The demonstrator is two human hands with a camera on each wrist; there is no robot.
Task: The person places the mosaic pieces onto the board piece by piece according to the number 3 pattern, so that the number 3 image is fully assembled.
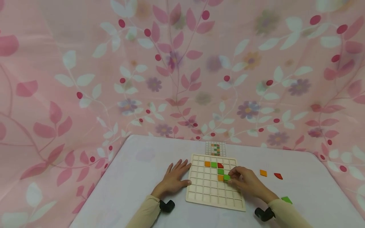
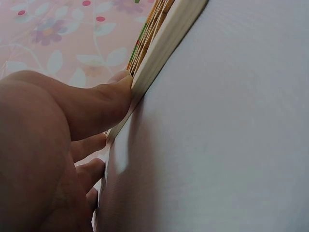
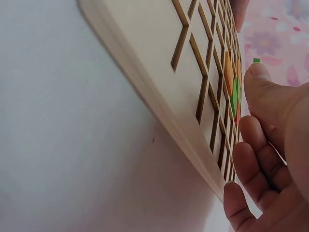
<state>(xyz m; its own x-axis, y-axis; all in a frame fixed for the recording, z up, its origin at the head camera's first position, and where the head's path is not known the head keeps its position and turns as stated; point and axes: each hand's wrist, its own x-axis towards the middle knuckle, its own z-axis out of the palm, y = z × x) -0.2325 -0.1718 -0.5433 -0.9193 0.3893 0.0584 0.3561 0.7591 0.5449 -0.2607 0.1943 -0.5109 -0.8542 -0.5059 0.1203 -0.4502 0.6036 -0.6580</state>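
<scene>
A wooden grid board (image 1: 205,191) lies on the white table. In its cells sit an orange tile (image 1: 207,164), a green tile (image 1: 214,164) and a red rounded tile (image 1: 220,165) in a row, with another green tile (image 1: 220,171) and orange tile (image 1: 220,178) below. My right hand (image 1: 247,182) pinches a green square tile (image 1: 226,178) just over the cell right of the lower orange one; in the right wrist view only a sliver of it shows past the thumb. Fingers spread, my left hand (image 1: 174,178) rests at the board's left side, its thumb (image 2: 104,104) against the edge.
A small pattern card (image 1: 208,148) with coloured squares lies behind the board. To the right are a loose orange tile (image 1: 263,173), a red rounded tile (image 1: 278,176) and a green tile (image 1: 286,199) beside the right sleeve. A pink floral curtain (image 1: 182,79) hangs behind the table.
</scene>
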